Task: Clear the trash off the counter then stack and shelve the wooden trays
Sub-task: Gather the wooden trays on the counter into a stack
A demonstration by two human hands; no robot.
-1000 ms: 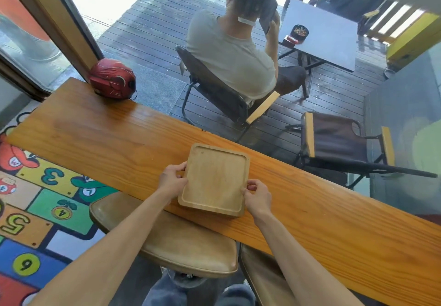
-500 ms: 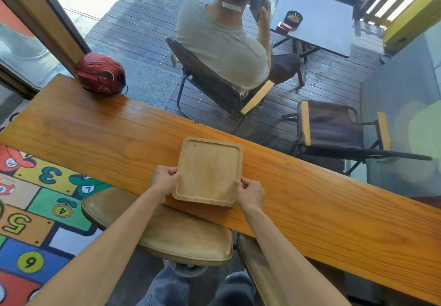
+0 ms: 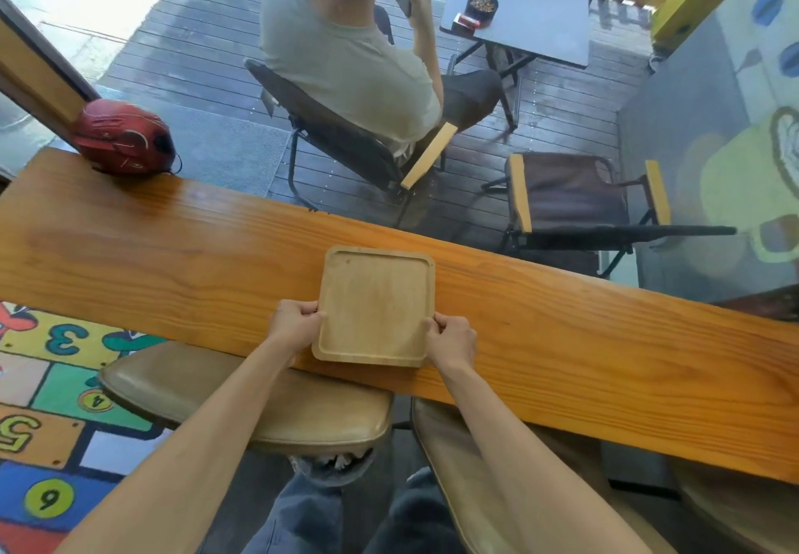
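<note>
Compared with a moment ago, both of my hands sit lower on the wooden tray [image 3: 375, 306], closer to its near corners, and my grip is tighter. My left hand [image 3: 296, 323] is closed on the tray's left rim, fingers curled over the edge, and my right hand [image 3: 452, 340] is closed on the right rim the same way. That square tray lies flat on the tabletop [image 3: 173, 259], its near side almost at the tabletop's near edge and its far side short of the far edge. At the tabletop's far left corner rests a red helmet [image 3: 123, 138], well apart from the tray. Two tan padded stools [image 3: 242, 398] stand under the near edge, directly below my forearms.
</note>
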